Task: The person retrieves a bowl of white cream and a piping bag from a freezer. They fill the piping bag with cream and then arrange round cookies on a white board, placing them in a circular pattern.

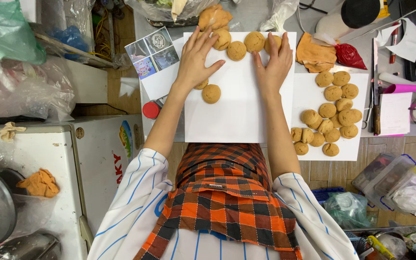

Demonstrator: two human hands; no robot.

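Overhead, a grey counter (256, 17) carries two white sheets. Both hands lie flat on the middle sheet (239, 106), fingers spread and clamped on nothing. The left hand (196, 60) touches a dough ball (222, 38) in the row at the far edge; another ball (211, 93) sits just beside its wrist. The right hand (275, 65) rests beside the row's end. A side sheet (309, 91) holds a cluster of balls (331, 118). Plastic bags, a white appliance (63, 163) and tubs (400, 183) crowd the tiled floor around.
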